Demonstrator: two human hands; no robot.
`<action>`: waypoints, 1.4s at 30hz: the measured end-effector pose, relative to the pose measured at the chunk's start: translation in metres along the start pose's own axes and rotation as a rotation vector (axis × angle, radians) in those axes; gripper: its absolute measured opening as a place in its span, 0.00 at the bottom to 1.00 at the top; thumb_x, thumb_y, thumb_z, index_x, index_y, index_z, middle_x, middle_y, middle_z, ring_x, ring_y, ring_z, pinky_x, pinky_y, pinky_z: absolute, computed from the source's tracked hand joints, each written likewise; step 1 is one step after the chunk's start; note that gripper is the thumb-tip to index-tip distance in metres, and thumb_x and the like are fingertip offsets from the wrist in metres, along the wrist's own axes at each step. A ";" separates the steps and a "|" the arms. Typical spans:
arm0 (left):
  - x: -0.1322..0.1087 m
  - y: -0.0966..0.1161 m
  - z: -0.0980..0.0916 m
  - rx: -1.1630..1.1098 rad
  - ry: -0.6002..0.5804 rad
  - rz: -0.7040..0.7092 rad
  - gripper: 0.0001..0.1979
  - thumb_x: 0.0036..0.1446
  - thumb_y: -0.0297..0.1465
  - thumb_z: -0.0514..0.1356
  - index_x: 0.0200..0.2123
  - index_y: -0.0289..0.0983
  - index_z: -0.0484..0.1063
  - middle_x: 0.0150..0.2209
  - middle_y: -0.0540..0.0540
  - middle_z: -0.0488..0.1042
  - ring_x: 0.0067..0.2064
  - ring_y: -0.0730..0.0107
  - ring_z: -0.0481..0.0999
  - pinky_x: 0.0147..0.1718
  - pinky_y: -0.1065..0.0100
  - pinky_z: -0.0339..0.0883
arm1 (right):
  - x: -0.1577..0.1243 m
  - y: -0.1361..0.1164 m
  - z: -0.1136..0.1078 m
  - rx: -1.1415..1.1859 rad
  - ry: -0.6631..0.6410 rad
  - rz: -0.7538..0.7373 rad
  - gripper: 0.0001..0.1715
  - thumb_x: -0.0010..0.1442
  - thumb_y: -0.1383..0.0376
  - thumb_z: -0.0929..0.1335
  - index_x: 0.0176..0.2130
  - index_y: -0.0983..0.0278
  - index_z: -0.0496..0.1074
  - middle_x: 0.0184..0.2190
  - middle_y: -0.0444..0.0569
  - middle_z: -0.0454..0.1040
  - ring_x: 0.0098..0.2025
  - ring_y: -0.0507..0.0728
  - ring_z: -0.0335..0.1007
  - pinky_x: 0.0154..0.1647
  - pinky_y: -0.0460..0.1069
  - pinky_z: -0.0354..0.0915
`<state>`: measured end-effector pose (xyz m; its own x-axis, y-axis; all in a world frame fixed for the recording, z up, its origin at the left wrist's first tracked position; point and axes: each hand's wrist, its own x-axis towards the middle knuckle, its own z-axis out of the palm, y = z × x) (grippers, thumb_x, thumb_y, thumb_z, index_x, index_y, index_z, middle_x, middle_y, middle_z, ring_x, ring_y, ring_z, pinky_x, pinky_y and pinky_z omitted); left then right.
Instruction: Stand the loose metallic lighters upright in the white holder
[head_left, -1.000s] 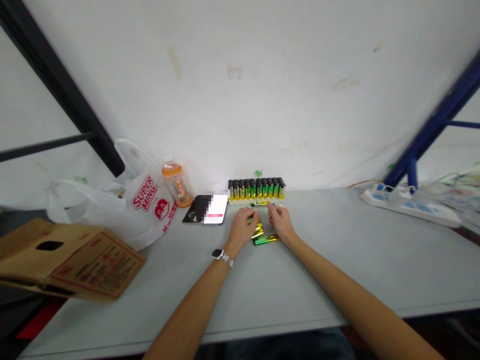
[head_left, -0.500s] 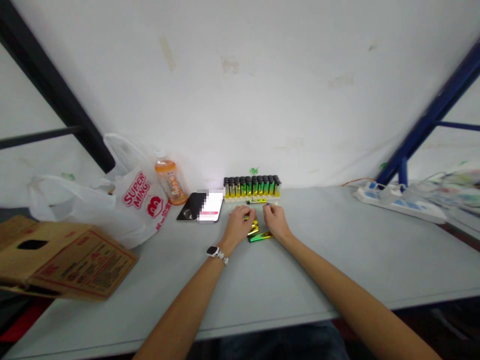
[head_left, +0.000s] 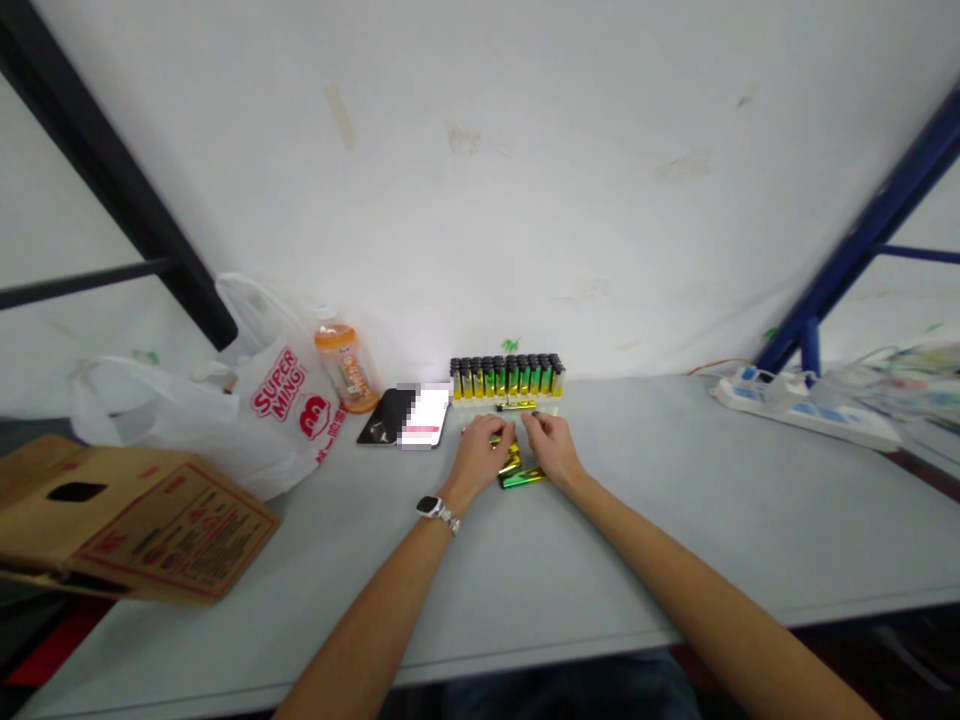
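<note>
Disposable lighters with black tops and shiny green-and-gold bodies stand upright in rows in a pale tray (head_left: pixel 507 402). One lighter (head_left: pixel 515 406) lies flat just in front of the tray. My left hand (head_left: pixel 484 450) is closed, its fingertips bent inward over gold-coloured lighters (head_left: pixel 511 460) on the table; what it pinches is hidden. Facing it, my right hand (head_left: pixel 551 447) is closed too, and a small dark end, seemingly a lighter's top, shows at its fingers. Below the hands lies a green lighter (head_left: pixel 523 479), its right end near my right hand.
To the left are a phone-like device (head_left: pixel 386 417) with a lit screen, an orange drink bottle (head_left: pixel 346 365), a white plastic bag (head_left: pixel 277 440) and a cardboard box (head_left: pixel 176 525). A white power strip (head_left: pixel 806 408) with cables lies at the right, by a blue post (head_left: pixel 855 240).
The view has shifted slightly. My right hand has come a little closer to my left hand. The lighters on the table and in the tray look the same.
</note>
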<state>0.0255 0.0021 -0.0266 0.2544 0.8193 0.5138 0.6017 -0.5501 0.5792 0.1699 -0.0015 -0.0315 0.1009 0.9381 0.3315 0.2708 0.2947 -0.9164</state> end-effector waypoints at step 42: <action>0.002 0.001 -0.001 -0.040 -0.051 -0.035 0.17 0.65 0.34 0.53 0.26 0.37 0.73 0.29 0.47 0.74 0.37 0.66 0.70 0.38 0.66 0.62 | 0.099 -0.006 -0.079 -0.548 -0.162 -0.387 0.10 0.55 0.68 0.68 0.39 0.66 0.76 0.31 0.47 0.76 0.30 0.52 0.68 0.36 0.47 0.65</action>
<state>0.0260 0.0028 -0.0244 0.2726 0.8445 0.4610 0.5800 -0.5266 0.6216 0.2540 0.0749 0.0245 -0.2338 0.8118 0.5351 0.7073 0.5196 -0.4794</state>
